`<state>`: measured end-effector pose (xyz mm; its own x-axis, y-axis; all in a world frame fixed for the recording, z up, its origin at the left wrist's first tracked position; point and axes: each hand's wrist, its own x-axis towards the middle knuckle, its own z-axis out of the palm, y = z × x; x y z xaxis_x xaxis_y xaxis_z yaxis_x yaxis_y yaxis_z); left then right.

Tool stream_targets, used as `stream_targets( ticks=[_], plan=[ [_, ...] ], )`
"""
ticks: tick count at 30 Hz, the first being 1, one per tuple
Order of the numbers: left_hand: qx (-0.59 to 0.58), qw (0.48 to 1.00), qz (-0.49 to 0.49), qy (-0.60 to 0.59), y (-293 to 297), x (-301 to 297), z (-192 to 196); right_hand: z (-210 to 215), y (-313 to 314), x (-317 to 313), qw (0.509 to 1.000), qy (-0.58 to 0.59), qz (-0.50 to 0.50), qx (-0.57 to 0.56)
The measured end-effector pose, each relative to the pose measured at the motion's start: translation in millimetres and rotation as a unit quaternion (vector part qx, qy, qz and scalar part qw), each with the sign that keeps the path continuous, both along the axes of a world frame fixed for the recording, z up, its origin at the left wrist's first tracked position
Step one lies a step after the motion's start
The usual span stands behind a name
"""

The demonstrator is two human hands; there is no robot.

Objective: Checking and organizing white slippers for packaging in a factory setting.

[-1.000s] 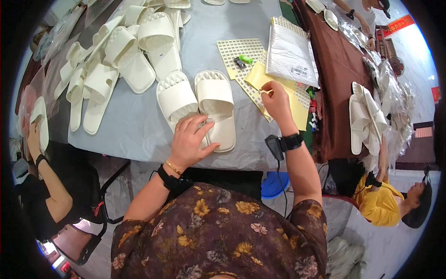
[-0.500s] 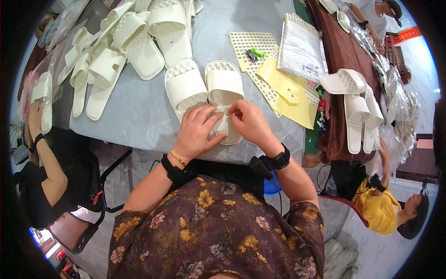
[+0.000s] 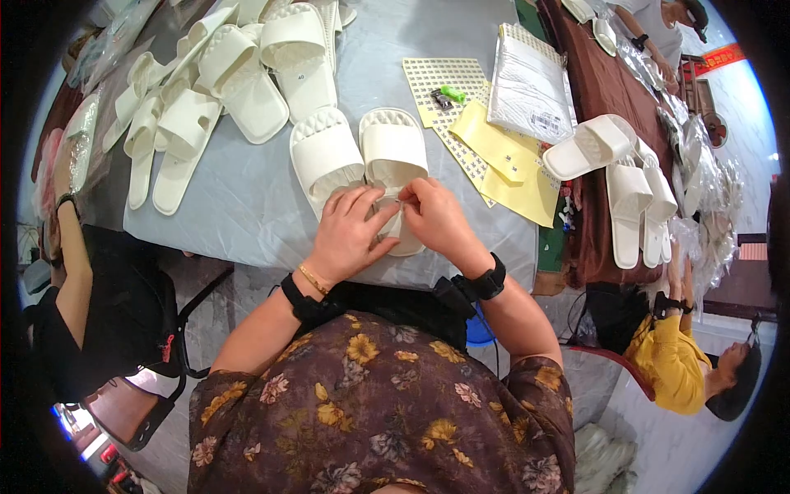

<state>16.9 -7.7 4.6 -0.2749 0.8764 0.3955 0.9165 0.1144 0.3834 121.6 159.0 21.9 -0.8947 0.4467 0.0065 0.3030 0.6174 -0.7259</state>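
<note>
A pair of white slippers lies on the table in front of me, the left slipper [image 3: 325, 156] and the right slipper [image 3: 393, 152] side by side with toes pointing away. My left hand [image 3: 350, 235] rests over the heel end of the pair, fingers and thumb apart. My right hand [image 3: 436, 218] is above the right slipper's insole, thumb and forefinger pinched together. Whatever may be between those fingertips is too small to name. Both hands partly hide the insoles.
More white slippers [image 3: 247, 82] are heaped at the far left. Yellow sticker sheets [image 3: 494, 140], a small green object [image 3: 452, 93] and a padded white mailer [image 3: 531, 86] lie to the right. Other slippers [image 3: 629, 198] sit on a brown-covered table [image 3: 592, 90]. Co-workers sit at both sides.
My hands stay nearly in place over the slippers. The left co-worker's arm has shifted, and at the right a slipper has moved slightly left over the brown-covered table.
</note>
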Motion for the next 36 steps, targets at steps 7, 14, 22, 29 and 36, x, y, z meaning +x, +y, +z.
stream_targets(
  ticks=[7,14,22,29,36],
  plan=[
    [-0.017,1.0,-0.002,0.0,0.0,-0.1,0.8,-2.9,0.9,1.4,1.0,0.017,0.01,0.013],
    [-0.012,1.0,-0.003,-0.001,0.4,-1.3,1.6,-4.4,-0.4,-4.3,1.0,0.001,-0.016,0.026],
    [-0.014,1.0,-0.005,-0.009,0.1,-1.3,2.0,-11.0,-2.6,-9.8,0.996,0.022,-0.057,0.071],
    [-0.006,1.0,0.002,0.006,0.0,-0.1,2.6,-10.1,-1.5,-11.9,0.996,0.03,-0.068,0.044],
    [-0.02,1.0,-0.008,-0.02,0.6,-2.8,4.9,-15.5,-1.9,-7.5,0.985,0.088,-0.135,-0.057]
  ],
)
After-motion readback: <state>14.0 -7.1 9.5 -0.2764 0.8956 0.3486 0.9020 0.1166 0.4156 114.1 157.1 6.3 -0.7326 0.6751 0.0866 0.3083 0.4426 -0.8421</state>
